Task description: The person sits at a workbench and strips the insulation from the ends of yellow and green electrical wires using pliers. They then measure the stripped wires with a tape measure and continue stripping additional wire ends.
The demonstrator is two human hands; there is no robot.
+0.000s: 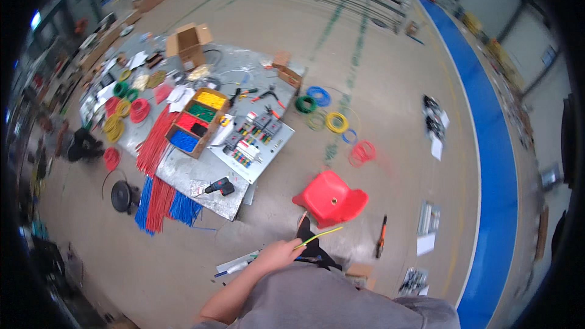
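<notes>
My left hand (pixel 279 253) reaches forward from the lower edge, its fingers closed on a thin yellow-green wire (pixel 321 235) that points up to the right. Just beyond it on the concrete floor lies a red plastic seat (pixel 332 198). My right hand is not in view. Further left, a metal sheet (pixel 195 176) on the floor carries a grey panel of electrical parts (pixel 253 140), a cardboard box with yellow, green, red and blue wire pieces (pixel 198 122) and a black-and-red power drill (pixel 219 187).
Bundles of red and blue wires (pixel 159 202) hang off the sheet's near edge. Green, blue, yellow and red wire coils (pixel 336 122) lie past the seat. An orange-handled tool (pixel 381 236) lies to the right. A blue floor stripe (pixel 496 176) runs along the right. A person (pixel 79 144) crouches at far left.
</notes>
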